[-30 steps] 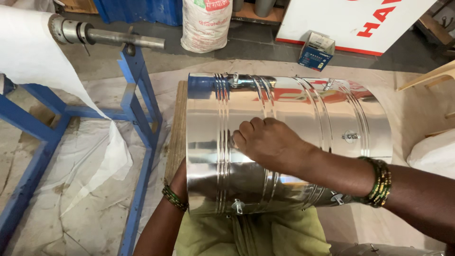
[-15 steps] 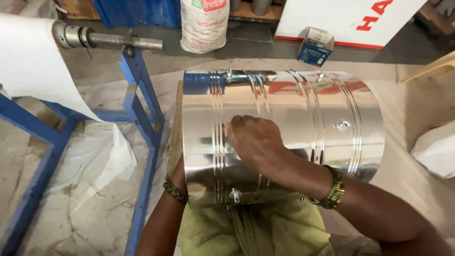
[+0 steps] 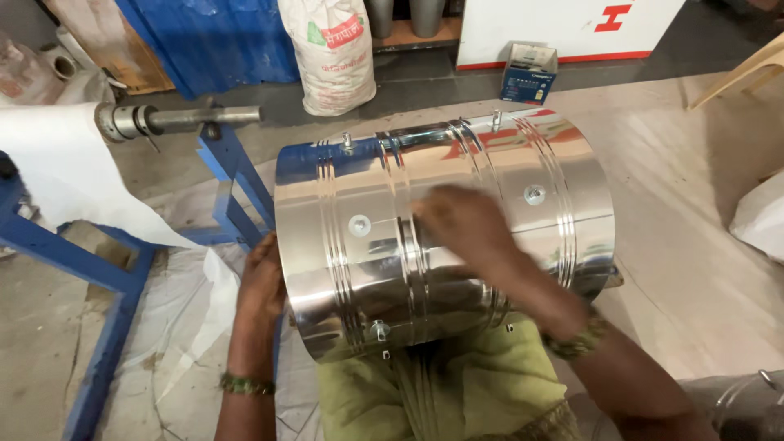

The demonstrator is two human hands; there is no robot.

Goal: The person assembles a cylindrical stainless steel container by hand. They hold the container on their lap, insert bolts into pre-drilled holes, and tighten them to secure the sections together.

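A shiny steel drum (image 3: 359, 188) with raised ribs and small bolts lies on its side across my lap, over green cloth (image 3: 441, 392). My left hand (image 3: 263, 282) presses flat against the drum's left end rim. My right hand (image 3: 461, 224) rests on top of the drum's curved wall, near the middle ribs, blurred by motion. Both wrists wear bead bracelets. Neither hand holds a separate object.
A blue metal stand (image 3: 233, 184) with a steel roller shaft (image 3: 175, 120) and white sheet (image 3: 57, 175) is at left. A sack (image 3: 331, 53), a small blue box (image 3: 527, 72) and a white board (image 3: 563, 28) stand behind. Another metal piece (image 3: 739, 400) shows at the bottom right.
The drum has turned, so bolts now show on its top. My right hand slid along the curved wall, and my left hand came up onto the left rim.
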